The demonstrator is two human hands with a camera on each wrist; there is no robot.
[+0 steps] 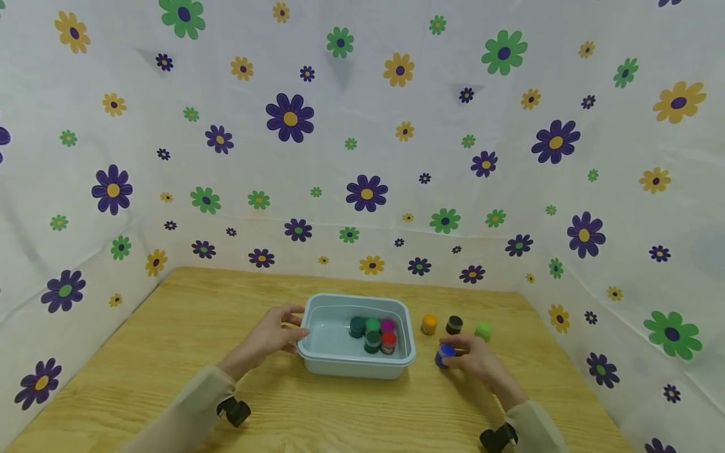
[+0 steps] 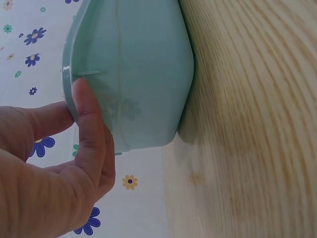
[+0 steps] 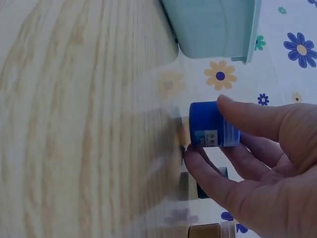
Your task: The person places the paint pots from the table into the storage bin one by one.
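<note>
My left hand (image 1: pixel 276 330) pinches the left rim of a pale blue plastic tub (image 1: pixel 354 368), its thumb and fingers on either side of the rim in the left wrist view. Thumb and fingers of my right hand (image 1: pixel 481 362) grip a small blue paint jar (image 3: pixel 208 124), just right of the tub. In the right wrist view, the jar hangs close over the table, its label showing. Inside the tub, toward its right side, sit several paint jars, among them a red jar (image 1: pixel 387 343), a magenta jar (image 1: pixel 388 325) and a dark teal jar (image 1: pixel 357 327).
Behind my right hand stand an orange jar (image 1: pixel 428 324), a black jar (image 1: pixel 454 325) and a light green jar (image 1: pixel 484 330) on the wooden table (image 1: pixel 226 302). Flower-printed white cloth (image 1: pixel 340 107) encloses the table's back and sides.
</note>
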